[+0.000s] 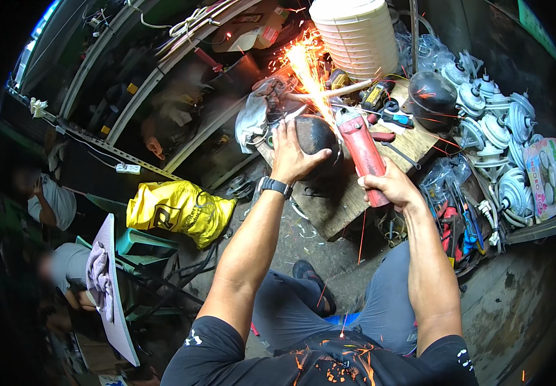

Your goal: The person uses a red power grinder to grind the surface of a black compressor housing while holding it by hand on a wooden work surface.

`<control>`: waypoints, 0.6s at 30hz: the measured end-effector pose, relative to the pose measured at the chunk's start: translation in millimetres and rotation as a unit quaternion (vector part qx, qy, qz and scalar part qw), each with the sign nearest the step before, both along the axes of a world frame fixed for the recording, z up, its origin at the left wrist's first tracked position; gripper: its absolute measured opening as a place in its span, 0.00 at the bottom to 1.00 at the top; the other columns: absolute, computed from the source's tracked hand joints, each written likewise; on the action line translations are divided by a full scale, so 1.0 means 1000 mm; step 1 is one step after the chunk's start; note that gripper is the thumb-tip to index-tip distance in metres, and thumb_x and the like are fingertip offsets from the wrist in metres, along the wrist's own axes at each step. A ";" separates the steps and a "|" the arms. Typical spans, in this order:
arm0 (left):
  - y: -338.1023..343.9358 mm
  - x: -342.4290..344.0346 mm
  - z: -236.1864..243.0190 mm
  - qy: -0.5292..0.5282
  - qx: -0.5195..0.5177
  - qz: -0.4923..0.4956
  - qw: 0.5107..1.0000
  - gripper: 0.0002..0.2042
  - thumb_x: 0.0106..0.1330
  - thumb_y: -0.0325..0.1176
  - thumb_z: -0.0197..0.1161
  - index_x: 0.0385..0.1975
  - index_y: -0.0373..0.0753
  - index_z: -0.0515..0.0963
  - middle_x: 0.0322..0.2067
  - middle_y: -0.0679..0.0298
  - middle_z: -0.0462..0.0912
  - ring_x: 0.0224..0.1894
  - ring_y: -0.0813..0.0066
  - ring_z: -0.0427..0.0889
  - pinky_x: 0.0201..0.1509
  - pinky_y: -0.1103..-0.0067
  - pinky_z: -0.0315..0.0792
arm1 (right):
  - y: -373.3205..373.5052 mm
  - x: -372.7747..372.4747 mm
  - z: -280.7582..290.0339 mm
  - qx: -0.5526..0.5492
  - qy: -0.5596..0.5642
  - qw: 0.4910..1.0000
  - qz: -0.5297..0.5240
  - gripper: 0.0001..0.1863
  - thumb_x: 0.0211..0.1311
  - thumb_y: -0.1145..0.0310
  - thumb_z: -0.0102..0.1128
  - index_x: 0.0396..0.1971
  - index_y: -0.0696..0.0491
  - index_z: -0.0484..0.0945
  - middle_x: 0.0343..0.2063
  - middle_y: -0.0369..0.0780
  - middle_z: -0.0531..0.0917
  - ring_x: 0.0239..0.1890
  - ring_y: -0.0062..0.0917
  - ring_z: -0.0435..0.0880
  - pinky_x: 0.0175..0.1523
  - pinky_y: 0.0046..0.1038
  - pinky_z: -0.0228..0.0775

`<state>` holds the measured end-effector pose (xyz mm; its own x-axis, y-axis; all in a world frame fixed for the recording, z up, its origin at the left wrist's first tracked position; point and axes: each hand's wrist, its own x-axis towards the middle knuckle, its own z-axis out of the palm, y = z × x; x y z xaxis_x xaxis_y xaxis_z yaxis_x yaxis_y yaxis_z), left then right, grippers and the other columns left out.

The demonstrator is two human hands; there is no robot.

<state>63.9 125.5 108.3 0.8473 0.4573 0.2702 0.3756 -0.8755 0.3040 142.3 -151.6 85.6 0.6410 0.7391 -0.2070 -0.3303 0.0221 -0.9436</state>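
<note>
My right hand (387,183) is wrapped round the body of a red angle grinder (360,148). Its head meets the right side of a dark rounded metal piece (317,138), and a bright stream of sparks (310,67) flies up and away from there. The grinder's disc cannot be made out. Spread over the left side of the dark piece, my left hand (291,151) presses on it with fingers and thumb apart. The piece rests at the left part of a worn wooden board (339,209). A watch sits on my left wrist.
A second dark round piece (431,96), a cordless drill (376,95) and a wrench (401,154) lie on the board. Behind stands a white bucket (357,38). Grey metal parts (497,122) pile up at right; a yellow bag (178,209) is at left. Two people sit farther left.
</note>
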 end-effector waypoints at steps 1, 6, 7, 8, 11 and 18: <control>-0.001 0.000 0.000 -0.001 0.000 -0.001 1.000 0.67 0.46 0.71 0.80 0.80 0.31 0.56 0.79 0.35 0.55 0.82 0.33 0.51 0.85 0.52 0.52 | 0.000 0.001 0.000 0.000 0.001 1.000 -0.002 0.28 0.58 0.70 0.76 0.56 0.55 0.72 0.37 0.36 0.81 0.28 0.20 0.84 0.34 0.28 0.84; -0.001 0.000 0.001 0.008 -0.004 0.005 1.000 0.67 0.46 0.71 0.80 0.80 0.32 0.56 0.79 0.34 0.54 0.82 0.33 0.51 0.85 0.51 0.53 | 0.004 0.005 -0.003 0.003 0.014 1.000 0.012 0.31 0.56 0.70 0.79 0.56 0.57 0.70 0.41 0.40 0.85 0.28 0.23 0.86 0.33 0.29 0.84; -0.002 0.000 0.001 0.007 -0.002 0.005 1.000 0.67 0.46 0.71 0.80 0.80 0.32 0.56 0.79 0.34 0.54 0.82 0.33 0.52 0.85 0.51 0.53 | 0.005 0.005 -0.004 0.005 0.015 1.000 0.010 0.31 0.57 0.70 0.79 0.56 0.57 0.70 0.41 0.40 0.85 0.27 0.23 0.86 0.33 0.29 0.84; -0.002 0.000 0.000 0.005 -0.001 0.006 1.000 0.67 0.46 0.71 0.80 0.80 0.32 0.56 0.79 0.34 0.54 0.82 0.33 0.52 0.85 0.51 0.53 | 0.004 0.005 -0.005 0.007 0.015 1.000 0.009 0.31 0.57 0.71 0.79 0.57 0.57 0.70 0.41 0.40 0.85 0.27 0.23 0.86 0.33 0.29 0.84; -0.001 0.000 0.002 0.004 -0.005 0.004 1.000 0.67 0.46 0.70 0.80 0.80 0.32 0.56 0.79 0.34 0.55 0.82 0.33 0.52 0.84 0.51 0.53 | 0.001 0.005 -0.007 0.007 0.015 1.000 0.014 0.31 0.57 0.71 0.79 0.57 0.57 0.70 0.41 0.40 0.85 0.28 0.23 0.86 0.34 0.29 0.84; -0.001 0.000 0.000 -0.006 -0.008 -0.001 1.000 0.66 0.47 0.69 0.80 0.80 0.32 0.56 0.79 0.34 0.55 0.82 0.33 0.53 0.84 0.51 0.53 | 0.003 0.007 -0.007 0.010 0.011 1.000 0.025 0.33 0.57 0.71 0.79 0.59 0.57 0.69 0.42 0.40 0.84 0.32 0.22 0.86 0.36 0.29 0.84</control>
<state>64.3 124.7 108.7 0.8449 0.4606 0.2719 0.3709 -0.8708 0.3227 149.4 -148.1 78.3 0.5983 0.7743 -0.2061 -0.3521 0.0231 -0.9357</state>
